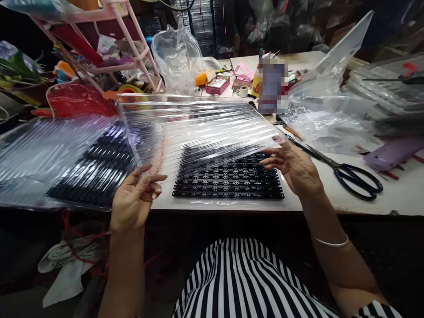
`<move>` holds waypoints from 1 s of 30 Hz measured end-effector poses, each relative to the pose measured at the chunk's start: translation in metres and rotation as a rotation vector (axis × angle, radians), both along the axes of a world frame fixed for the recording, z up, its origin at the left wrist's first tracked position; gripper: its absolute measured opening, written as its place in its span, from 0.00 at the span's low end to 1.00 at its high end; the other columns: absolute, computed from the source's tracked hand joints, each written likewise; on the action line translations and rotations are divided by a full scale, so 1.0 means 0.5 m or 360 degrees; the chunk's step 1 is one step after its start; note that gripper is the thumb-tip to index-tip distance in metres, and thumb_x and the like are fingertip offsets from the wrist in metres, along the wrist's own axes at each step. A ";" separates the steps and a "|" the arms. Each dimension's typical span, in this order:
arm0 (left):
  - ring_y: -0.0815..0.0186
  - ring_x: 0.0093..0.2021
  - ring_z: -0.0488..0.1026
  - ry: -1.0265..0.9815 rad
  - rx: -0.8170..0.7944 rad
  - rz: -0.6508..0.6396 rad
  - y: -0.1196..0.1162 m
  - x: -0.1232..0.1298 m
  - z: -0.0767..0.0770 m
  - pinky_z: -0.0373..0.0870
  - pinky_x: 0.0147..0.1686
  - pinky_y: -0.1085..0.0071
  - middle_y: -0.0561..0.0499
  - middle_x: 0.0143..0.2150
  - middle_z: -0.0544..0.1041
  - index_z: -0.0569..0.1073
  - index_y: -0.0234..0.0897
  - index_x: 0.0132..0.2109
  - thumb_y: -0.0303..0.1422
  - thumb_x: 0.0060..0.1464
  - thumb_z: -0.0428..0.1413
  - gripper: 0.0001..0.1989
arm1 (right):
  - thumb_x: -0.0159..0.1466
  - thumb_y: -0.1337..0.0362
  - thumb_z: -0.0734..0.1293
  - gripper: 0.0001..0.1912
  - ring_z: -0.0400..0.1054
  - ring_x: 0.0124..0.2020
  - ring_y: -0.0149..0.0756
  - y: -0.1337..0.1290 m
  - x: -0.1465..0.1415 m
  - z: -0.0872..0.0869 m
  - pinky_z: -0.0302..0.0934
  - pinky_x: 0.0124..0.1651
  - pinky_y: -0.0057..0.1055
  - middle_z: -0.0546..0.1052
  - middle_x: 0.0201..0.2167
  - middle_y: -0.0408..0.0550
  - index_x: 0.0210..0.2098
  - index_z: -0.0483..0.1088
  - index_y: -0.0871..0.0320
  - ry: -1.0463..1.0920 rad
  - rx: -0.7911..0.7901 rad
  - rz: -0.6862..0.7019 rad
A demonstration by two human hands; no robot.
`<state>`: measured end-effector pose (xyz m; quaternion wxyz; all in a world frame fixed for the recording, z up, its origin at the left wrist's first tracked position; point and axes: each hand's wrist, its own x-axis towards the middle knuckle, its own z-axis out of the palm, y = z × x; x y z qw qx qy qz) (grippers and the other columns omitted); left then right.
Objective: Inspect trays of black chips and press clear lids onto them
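Note:
A clear ribbed plastic tray (198,128) is held up and tilted above the table. My left hand (135,194) pinches its near left corner between thumb and fingers. At the right corner, my right hand (293,163) grips the edge. Beneath the clear tray, rows of black strips (228,181) lie on the table near its front edge, partly covered from view. To the left, more black strips (96,168) sit in another clear ribbed tray (36,163).
Large black scissors (357,179) lie right of my right hand. Clear plastic bags (324,115) fill the back right. A pink rack (142,53) stands at the back left. Small boxes, a tape roll (243,92) and a red bag (79,99) are farther back.

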<state>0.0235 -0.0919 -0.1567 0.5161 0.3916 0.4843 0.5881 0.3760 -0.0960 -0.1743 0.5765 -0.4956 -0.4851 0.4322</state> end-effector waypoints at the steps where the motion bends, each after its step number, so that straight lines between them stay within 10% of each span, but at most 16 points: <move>1: 0.70 0.20 0.69 -0.0007 0.0005 0.0001 0.001 -0.001 0.001 0.64 0.21 0.75 0.43 0.30 0.81 0.72 0.35 0.43 0.34 0.41 0.65 0.20 | 0.67 0.48 0.57 0.23 0.75 0.33 0.34 -0.001 -0.002 0.000 0.69 0.35 0.33 0.78 0.41 0.49 0.53 0.65 0.54 0.0007 0.0002 0.0014; 14: 0.63 0.30 0.75 -0.0084 0.0165 0.0498 0.003 -0.050 -0.005 0.64 0.24 0.75 0.44 0.28 0.80 0.73 0.35 0.38 0.25 0.43 0.61 0.12 | 0.65 0.71 0.61 0.08 0.62 0.36 0.40 -0.010 -0.194 -0.003 0.53 0.39 0.36 0.73 0.35 0.53 0.33 0.71 0.62 -0.2343 0.0679 0.0666; 30: 0.64 0.27 0.74 -0.0104 0.0247 0.0569 -0.003 -0.077 -0.024 0.64 0.25 0.73 0.46 0.29 0.80 0.72 0.35 0.40 0.29 0.43 0.63 0.14 | 0.64 0.77 0.57 0.12 0.61 0.36 0.44 -0.004 -0.223 -0.009 0.52 0.40 0.38 0.72 0.33 0.57 0.33 0.71 0.65 -0.2663 0.0692 0.0908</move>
